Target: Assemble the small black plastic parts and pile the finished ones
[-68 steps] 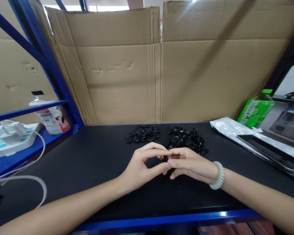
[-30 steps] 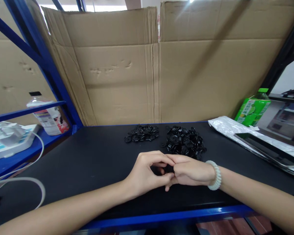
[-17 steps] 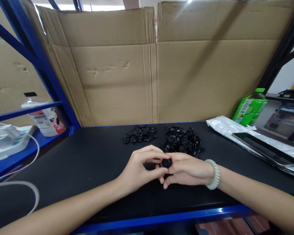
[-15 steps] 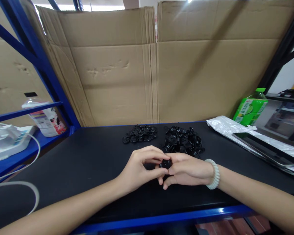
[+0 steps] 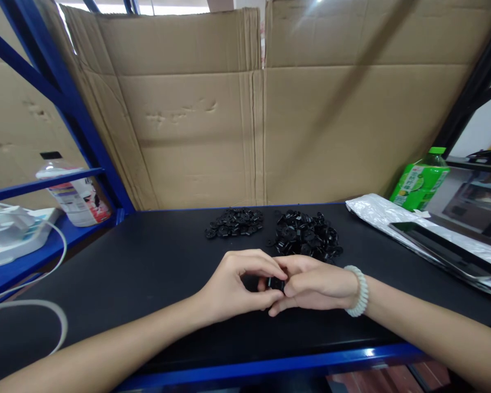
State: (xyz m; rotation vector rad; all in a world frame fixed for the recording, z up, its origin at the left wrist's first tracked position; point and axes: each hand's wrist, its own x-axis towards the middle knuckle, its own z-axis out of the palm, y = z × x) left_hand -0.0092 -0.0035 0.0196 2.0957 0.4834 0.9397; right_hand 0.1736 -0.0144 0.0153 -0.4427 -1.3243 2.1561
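Note:
Between my two hands is a small black plastic part [image 5: 275, 284], mostly covered by fingers. My left hand [image 5: 243, 281] grips it from the left, with the thumb below and the index finger above. From the right, my right hand [image 5: 315, 284] closes on the same part with thumb and fingers; a pale coiled band [image 5: 358, 291] circles that wrist. Just beyond the hands lies a heap of black plastic parts [image 5: 306, 234]. A flatter pile of similar black parts [image 5: 235, 222] sits to its left.
A black tabletop [image 5: 155, 262] with a blue front edge lies under my hands, cardboard [image 5: 188, 120] standing behind. On the right are a phone [image 5: 445, 245] on silvery wrapping [image 5: 368, 204] and a green bottle [image 5: 421, 180]. A power strip [image 5: 36, 234] and another bottle [image 5: 79, 196] stand left.
My fingers have closed further around the small black part, and less of it shows. My right thumb has bent in against it. Both piles look the same.

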